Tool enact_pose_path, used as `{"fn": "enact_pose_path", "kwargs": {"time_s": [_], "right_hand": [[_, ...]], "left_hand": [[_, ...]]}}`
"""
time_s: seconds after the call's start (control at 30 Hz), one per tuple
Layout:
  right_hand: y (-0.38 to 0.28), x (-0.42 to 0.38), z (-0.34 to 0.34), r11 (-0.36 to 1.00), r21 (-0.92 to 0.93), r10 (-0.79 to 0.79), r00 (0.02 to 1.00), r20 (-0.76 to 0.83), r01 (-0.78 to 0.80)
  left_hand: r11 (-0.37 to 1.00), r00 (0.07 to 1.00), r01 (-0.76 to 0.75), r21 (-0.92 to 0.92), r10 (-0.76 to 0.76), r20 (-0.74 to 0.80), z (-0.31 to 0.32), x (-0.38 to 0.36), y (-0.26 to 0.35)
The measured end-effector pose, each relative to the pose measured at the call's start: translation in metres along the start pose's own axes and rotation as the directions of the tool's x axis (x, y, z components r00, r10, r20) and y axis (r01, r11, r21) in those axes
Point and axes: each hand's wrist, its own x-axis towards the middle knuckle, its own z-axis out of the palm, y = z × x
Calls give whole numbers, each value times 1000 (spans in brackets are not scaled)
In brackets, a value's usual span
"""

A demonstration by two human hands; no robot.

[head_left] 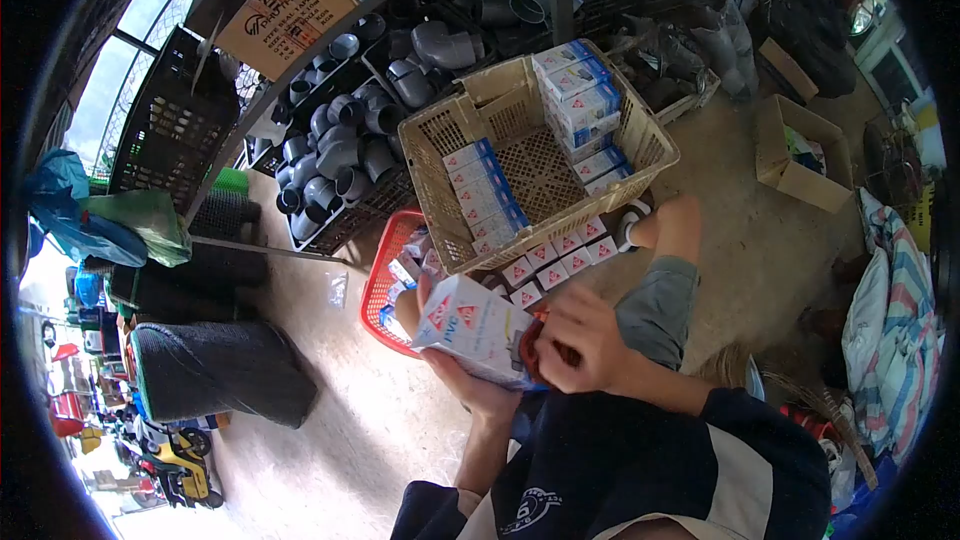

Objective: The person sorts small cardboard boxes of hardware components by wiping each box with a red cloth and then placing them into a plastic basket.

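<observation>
My left hand (475, 388) is wrapped round a white box (470, 325) printed with "PVC" and red triangle logos, holding it tilted over my lap. At the box's right end my right hand (590, 340) has its fingers curled in, right against a dark red piece (528, 352); I cannot tell what they pinch. Just beyond the hands, rows of small white boxes (560, 262) with red triangles lie by the crate's near side. A red basket (372, 285) with small packages in it is to the left of the held box.
A beige plastic crate (415, 175) holding stacked blue-and-white boxes (580, 90) stands ahead. Behind it are black crates of grey pipe fittings (340, 145). An open cardboard box (815, 190) sits at right, and dark mesh rolls (220, 370) at left.
</observation>
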Motion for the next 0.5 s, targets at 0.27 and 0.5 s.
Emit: {"fn": "enact_pose_path", "kwargs": {"time_s": [0.27, 0.5], "right_hand": [[5, 17, -3, 885, 257, 400, 917, 10, -388], [9, 25, -11, 903, 197, 395, 918, -35, -381]], "left_hand": [[988, 988, 100, 121, -113, 105, -15, -5, -4], [867, 850, 498, 6, -489, 195, -45, -20, -26]]}}
